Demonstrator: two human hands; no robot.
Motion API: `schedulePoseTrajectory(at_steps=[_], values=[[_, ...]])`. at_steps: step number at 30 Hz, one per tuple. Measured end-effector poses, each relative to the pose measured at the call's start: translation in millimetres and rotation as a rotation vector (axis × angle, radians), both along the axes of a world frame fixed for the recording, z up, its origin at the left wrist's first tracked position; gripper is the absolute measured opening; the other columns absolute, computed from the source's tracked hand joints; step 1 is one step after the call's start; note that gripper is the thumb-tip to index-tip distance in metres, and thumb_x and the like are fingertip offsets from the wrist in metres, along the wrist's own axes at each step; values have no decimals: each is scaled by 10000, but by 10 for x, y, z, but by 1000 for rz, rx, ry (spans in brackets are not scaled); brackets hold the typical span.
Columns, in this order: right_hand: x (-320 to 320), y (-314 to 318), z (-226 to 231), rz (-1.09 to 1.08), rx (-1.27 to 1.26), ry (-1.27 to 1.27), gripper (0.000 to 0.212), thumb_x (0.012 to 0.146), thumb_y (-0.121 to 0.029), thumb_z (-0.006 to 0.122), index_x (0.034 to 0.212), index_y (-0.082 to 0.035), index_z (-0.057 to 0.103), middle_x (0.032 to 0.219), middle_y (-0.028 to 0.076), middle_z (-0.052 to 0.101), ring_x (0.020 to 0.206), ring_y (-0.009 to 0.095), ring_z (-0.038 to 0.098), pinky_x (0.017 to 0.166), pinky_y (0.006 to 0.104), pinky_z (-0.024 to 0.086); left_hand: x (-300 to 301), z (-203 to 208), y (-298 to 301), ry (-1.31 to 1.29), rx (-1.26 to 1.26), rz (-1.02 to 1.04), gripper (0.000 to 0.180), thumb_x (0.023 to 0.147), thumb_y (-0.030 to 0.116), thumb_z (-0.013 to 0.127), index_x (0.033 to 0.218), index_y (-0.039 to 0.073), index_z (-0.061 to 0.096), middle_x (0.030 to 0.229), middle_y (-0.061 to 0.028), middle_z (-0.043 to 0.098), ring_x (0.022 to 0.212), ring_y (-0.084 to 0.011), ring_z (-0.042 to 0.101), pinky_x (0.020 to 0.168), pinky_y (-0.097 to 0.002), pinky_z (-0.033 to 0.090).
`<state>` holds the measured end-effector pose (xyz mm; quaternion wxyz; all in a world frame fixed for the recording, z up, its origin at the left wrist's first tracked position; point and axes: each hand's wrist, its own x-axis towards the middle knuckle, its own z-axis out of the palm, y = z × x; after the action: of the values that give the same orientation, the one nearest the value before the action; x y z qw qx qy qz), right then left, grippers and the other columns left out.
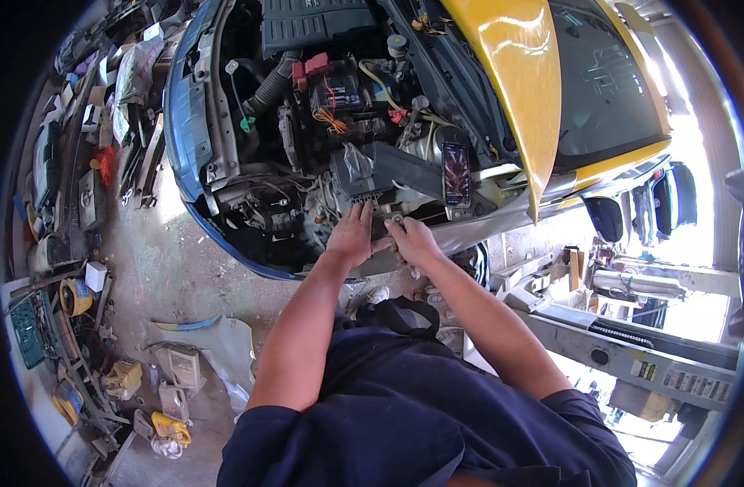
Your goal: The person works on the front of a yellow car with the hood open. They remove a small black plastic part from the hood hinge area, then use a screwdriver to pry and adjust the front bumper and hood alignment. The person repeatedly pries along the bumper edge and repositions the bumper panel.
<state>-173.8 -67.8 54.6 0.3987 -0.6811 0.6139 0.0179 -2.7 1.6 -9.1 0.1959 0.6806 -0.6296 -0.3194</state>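
My left hand (352, 237) rests at the near edge of the car's engine bay, fingers stretched forward and thumb out to the right. Just beyond its fingertips is a black box (356, 172) with a row of connectors along its near side. To its right, my right hand (414, 243) is closed, its fingers curled at the rim of the bay by a small round metal part. Whatever those fingers grip is too small or hidden to make out. A smartphone (455, 174) with a lit screen lies on the bay's right side, a little beyond my right hand.
A battery (336, 91) with red terminal covers and loose orange wires (330, 122) sits deeper in the bay. The yellow body panel (514, 73) rises at right. Removed parts lie on the floor (145, 243) at left. A grey metal beam (632, 357) stands at lower right.
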Motion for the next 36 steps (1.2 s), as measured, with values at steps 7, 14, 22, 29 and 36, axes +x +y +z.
schedulePoseTrajectory(at_steps=[7,14,22,29,36], values=[[-160,-521,450,960,-483,253,496,1097,-460,617,1402,-71,644,1174,238,778,1094,481,735,971,568,585,-25,50,6,-42,-29,-7,1175,909,672,782,1670,-84,302,1541,-297,502,1443,-463,512,1237,-491,439],[-89,-236,304,639,-276,305,506,1095,-499,613,1143,3,658,1017,295,777,983,512,748,874,615,584,-27,-20,-3,-58,-76,-5,1147,907,652,790,1663,-75,328,1532,-290,513,1433,-454,524,1242,-482,435],[163,187,-204,-228,154,-239,495,1112,-464,650,1030,23,641,806,109,694,660,210,670,546,416,539,-9,-55,-1,-31,-71,4,1154,874,614,833,1664,-69,342,1513,-269,534,1415,-445,544,1227,-480,454],[-146,-360,333,848,-450,281,478,1077,-494,635,1226,-40,645,1101,251,784,1055,476,748,898,573,590,6,67,-37,-15,93,-50,1175,934,664,773,1723,-29,245,1691,-333,366,1567,-469,412,1283,-492,405],[-48,-172,217,605,-241,293,491,1082,-480,643,1223,-9,661,1056,285,779,1030,475,758,875,581,587,-17,33,-5,-51,-39,-4,1139,913,636,796,1673,-64,317,1535,-285,510,1447,-451,514,1245,-486,437]])
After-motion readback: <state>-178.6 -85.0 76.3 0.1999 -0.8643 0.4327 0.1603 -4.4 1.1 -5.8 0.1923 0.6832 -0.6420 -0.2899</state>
